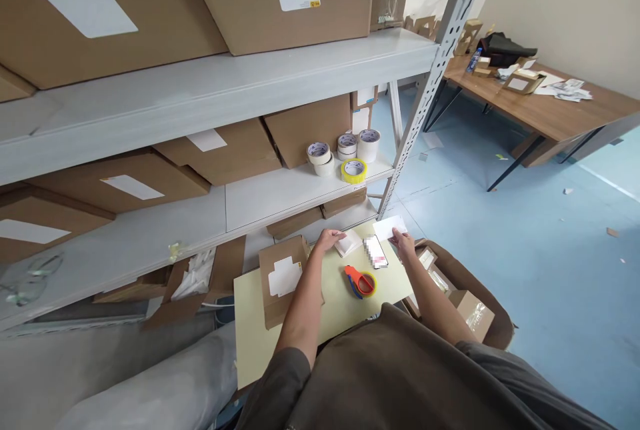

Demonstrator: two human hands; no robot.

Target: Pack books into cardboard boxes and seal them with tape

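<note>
Head view: beyond and right of the orange plastic tape dispenser, the right hand pinches a white rectangular paper slip, seemingly already separated. The left hand meets a white paper stack beyond the dispenser, apparently the remainder; its grip I cannot tell.

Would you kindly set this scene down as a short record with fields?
Left hand: at the white paper stack; a firm grip is unclear
Right hand: holding a white paper slip
Between hands: smartphone lying on the tabletop
Nearer the body: orange tape dispenser
Tabletop, left: cardboard box with a white label
Shelf: white tape rolls, yellow tape roll
</note>
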